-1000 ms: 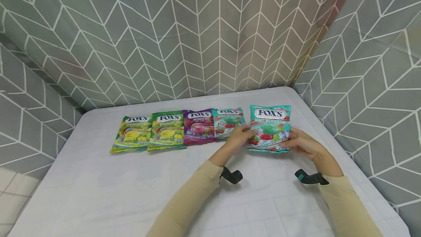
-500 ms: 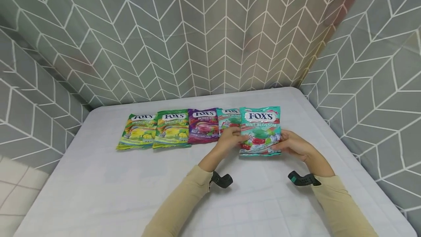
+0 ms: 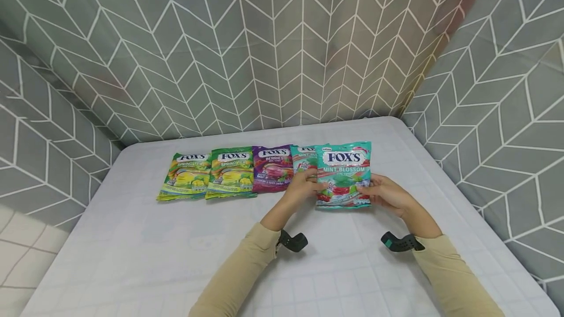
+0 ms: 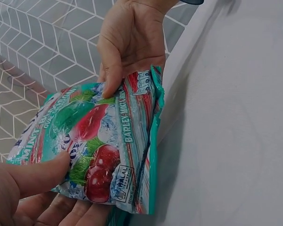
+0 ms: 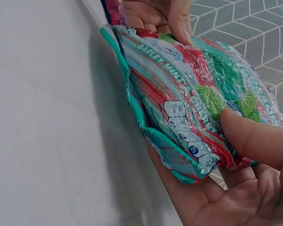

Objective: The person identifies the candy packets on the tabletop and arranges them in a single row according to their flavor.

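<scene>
A teal Fox's Mint Blossom candy bag is held between both hands at the right of the row. My left hand grips its left side, thumb across the front and fingers behind, as the left wrist view shows. On the opposite side my right hand pinches the lower right edge, its thumb over the printed face. Partly hidden behind the held bag and the left hand is a second teal Mint Blossom bag. Left of that lies a purple Berries candy bag.
Two green Springtea candy bags lie side by side at the left end of the row. All rest on a white-covered table. Grey curtains with white chevrons rise along the back and sides.
Both hands have moved left with the Mint Blossom bag, so that it now overlaps the other teal bag in the head view. The head view has shifted slightly.
</scene>
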Demonstrator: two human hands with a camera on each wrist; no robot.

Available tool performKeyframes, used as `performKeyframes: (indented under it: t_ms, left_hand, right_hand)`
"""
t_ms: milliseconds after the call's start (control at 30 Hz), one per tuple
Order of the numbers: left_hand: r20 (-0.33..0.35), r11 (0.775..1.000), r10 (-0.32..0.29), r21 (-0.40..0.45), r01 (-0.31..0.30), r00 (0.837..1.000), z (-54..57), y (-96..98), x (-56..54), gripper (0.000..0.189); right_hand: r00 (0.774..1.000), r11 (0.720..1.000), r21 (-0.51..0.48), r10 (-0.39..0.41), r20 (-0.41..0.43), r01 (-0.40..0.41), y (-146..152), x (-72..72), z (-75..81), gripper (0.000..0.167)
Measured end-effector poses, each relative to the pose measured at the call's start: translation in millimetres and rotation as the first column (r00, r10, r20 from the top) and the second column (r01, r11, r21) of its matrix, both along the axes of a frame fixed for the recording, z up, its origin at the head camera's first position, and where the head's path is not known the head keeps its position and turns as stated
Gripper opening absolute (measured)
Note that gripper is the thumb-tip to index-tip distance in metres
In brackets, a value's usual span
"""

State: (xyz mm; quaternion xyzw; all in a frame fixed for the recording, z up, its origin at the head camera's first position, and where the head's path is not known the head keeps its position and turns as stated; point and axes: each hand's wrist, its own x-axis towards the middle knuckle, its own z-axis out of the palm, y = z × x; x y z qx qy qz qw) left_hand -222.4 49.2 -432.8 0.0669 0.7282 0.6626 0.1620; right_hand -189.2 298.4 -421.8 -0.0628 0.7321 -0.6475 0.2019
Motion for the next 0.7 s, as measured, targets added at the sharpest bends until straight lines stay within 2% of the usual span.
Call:
performKeyframes:
  t_ms: [300,533,700]
  left_hand:
    - [-0.025,0.999,-0.003,-0.049,0.001,1.000,5.4,-4.5,3.0,0.062]
    - [-0.036,0.995,-0.010,-0.098,0.007,0.999,15.7,-13.9,7.9,0.062]
    - [-0.063,0.997,-0.044,-0.066,0.040,0.997,20.8,-24.2,13.4,0.061]
  right_hand:
    - [0.998,0.998,-0.020,-0.054,0.020,0.054,-4.2,4.0,3.9,0.059]
    - [1.000,0.999,-0.051,-0.007,0.013,0.008,-10.0,11.2,12.7,0.056]
    - [1.000,0.999,-0.051,0.013,-0.004,-0.013,-16.5,13.3,16.4,0.053]
